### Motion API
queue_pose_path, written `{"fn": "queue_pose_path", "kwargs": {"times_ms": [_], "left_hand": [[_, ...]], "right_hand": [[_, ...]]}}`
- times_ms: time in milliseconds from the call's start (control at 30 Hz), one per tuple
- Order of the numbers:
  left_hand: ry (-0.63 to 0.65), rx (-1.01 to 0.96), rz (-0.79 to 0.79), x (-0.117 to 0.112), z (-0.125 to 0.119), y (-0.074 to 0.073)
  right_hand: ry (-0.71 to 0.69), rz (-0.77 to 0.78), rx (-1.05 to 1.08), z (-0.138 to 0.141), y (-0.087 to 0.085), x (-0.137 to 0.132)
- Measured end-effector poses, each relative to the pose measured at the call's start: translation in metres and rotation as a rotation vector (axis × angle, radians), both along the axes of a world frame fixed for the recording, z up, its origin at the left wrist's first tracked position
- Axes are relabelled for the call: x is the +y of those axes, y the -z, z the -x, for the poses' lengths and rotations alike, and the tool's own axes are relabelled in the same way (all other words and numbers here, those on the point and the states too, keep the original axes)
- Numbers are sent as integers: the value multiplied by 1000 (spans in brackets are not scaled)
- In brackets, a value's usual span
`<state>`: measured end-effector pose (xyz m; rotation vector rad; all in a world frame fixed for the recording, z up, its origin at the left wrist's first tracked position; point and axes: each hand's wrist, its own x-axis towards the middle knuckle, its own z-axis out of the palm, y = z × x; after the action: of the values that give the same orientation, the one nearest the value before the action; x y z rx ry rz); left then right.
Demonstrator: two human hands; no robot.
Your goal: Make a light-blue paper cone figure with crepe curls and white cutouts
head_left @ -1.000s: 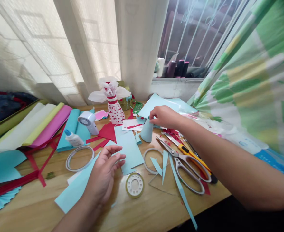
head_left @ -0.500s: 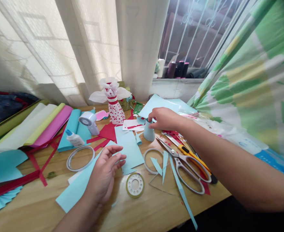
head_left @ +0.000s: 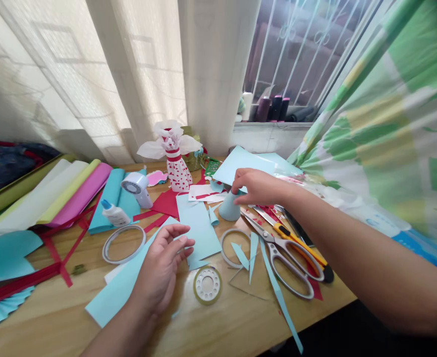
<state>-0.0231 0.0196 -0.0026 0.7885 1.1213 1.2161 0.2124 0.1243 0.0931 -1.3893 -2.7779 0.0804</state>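
My right hand pinches the top of a light blue paper cone, whose wide end rests on the table. My left hand hovers over a light blue paper strip, its fingers half curled and apart with nothing in them. A light blue paper sheet lies between the hands, with a small rolled paper piece at its edge. Below the cone are a tape ring and scissors with grey handles. A roll of clear tape lies right of my left hand.
A yellow utility knife lies beside the scissors. Farther left stand a glue bottle, a white handheld fan and another tape ring. A wrapped paper bouquet stands at the back. Rolled coloured papers line the left side.
My right hand has shifted slightly right, and the cone's top has tilted right with it. My left hand stays where it was.
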Motion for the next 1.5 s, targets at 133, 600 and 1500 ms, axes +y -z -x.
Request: {"fn": "queue_pose_path", "kwargs": {"times_ms": [133,600,1500], "left_hand": [[-8,14,-15,0,0,-1],[110,323,-381,5,-10,-27],[257,-5,-38,-24,-50,-26]], "right_hand": [[33,-17,48,-1,8,0],[-102,4,122,-5,-34,-34],[269,708,1017,-20,72,-140]]}}
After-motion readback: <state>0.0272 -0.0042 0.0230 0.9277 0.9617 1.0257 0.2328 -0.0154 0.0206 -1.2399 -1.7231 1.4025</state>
